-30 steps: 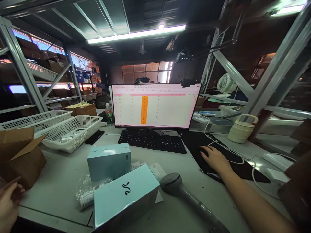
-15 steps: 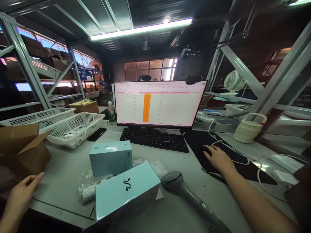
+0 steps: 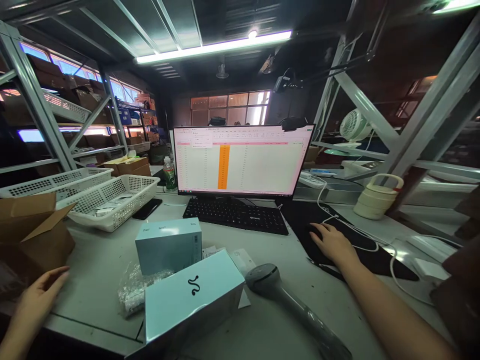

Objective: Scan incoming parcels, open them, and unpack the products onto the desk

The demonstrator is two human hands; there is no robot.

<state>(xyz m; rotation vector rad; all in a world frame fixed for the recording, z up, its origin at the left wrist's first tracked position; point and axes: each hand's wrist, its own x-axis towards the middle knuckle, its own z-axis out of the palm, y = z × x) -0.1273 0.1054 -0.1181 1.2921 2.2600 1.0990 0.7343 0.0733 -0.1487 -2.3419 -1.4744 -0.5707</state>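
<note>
My right hand (image 3: 332, 242) lies palm down over a dark computer mouse (image 3: 314, 229), mostly hidden beneath it, on the black mouse pad (image 3: 296, 220). My left hand (image 3: 39, 295) rests at the desk's left front edge, just in front of an opened cardboard box (image 3: 45, 245). Its fingers are loosely extended, with nothing visible in them. Ahead, the monitor (image 3: 258, 165) shows a spreadsheet with one orange column. Between my hands are two light blue boxes, the nearer box (image 3: 193, 295) marked with a black squiggle and the other box (image 3: 168, 245) behind it.
A grey handheld scanner (image 3: 277, 290) lies right of the blue boxes. Bubble wrap (image 3: 131, 295) sits to their left. The keyboard (image 3: 236, 216) is below the screen. White baskets (image 3: 116, 220), a phone (image 3: 147, 209), a bottle (image 3: 169, 177) and a cream lidded container (image 3: 377, 200) stand around; a white cable (image 3: 356, 232) crosses the pad.
The view has shifted slightly, moving the scene a little left. My left thumb and fingers look slightly farther apart. My right hand stays on the mouse; the boxes have not moved.
</note>
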